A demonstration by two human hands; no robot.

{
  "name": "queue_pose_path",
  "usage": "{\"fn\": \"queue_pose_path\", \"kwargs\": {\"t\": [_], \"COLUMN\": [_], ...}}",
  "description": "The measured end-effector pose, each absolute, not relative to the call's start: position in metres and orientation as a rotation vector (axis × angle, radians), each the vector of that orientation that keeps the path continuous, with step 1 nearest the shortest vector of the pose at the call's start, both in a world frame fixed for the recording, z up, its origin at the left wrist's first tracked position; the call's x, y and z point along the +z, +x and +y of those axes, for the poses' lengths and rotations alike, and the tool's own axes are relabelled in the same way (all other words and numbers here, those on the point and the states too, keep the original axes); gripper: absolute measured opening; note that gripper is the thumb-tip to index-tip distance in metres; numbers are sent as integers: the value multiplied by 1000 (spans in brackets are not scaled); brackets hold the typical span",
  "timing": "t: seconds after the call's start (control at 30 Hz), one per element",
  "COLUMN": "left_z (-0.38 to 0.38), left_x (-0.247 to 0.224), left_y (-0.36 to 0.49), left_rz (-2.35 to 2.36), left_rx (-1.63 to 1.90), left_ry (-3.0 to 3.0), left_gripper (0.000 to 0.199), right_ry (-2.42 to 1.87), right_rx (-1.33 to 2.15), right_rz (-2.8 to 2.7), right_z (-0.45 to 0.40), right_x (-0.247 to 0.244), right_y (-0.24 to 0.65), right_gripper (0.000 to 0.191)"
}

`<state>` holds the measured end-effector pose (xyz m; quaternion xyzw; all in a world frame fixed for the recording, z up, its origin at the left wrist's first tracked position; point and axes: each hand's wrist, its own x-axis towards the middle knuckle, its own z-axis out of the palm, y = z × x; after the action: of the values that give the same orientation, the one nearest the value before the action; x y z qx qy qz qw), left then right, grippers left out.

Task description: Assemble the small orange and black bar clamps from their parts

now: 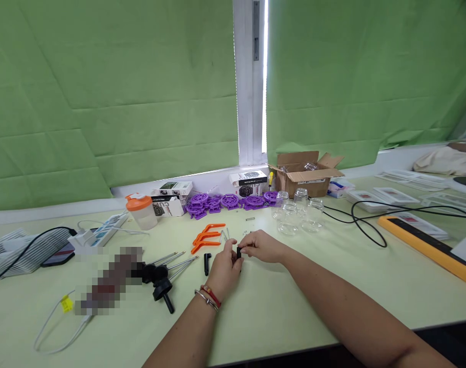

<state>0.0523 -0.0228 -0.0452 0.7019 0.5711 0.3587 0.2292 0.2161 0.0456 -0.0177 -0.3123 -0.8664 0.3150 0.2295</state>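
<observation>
Between my two hands is a small black plastic part [239, 252], mostly hidden by fingers. My left hand [226, 263] is closed around its lower portion. From the other side, the fingertips of my right hand [259, 245] pinch near its top. A black handle-like piece [207, 263] lies just left of my left hand. Orange plastic brackets [207, 237] and thin metal pins [226, 234] rest beyond it. A small spring [250, 219] and tiny hardware lie past my fingers. Black knobs with metal shafts [162, 287] are grouped farther left.
Purple plastic frames [230, 201] line the back, before printed boxes [167, 206]. Glass jars [288, 220] stand right of them, near an open cardboard box [304, 180]. An orange-lidded cup [144, 212] and power strip [109, 229] are left; black cables [355, 217] and a yellow-orange device [424, 248] are right.
</observation>
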Motion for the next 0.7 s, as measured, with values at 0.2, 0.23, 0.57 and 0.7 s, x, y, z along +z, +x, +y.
{"fn": "queue_pose_path", "kwargs": {"t": [0.2, 0.23, 0.57, 0.7], "left_z": [-25, -25, -22, -22], "left_x": [-39, -38, -23, -25], "left_y": [49, 48, 37, 34], "left_rz": [1750, 1805, 2207, 2252], "left_rx": [829, 800, 411, 339], "left_ry": [2101, 2110, 2007, 1987], "left_gripper": [24, 23, 13, 13], "right_ry": [-988, -1018, -1255, -1310], "right_rx": [902, 908, 953, 841], "right_rz": [-2253, -2195, -1573, -1652], "right_z": [55, 58, 89, 93], "right_x": [-30, -31, -35, -39], "right_y": [215, 216, 238, 241], "right_gripper": [20, 20, 18, 18]}}
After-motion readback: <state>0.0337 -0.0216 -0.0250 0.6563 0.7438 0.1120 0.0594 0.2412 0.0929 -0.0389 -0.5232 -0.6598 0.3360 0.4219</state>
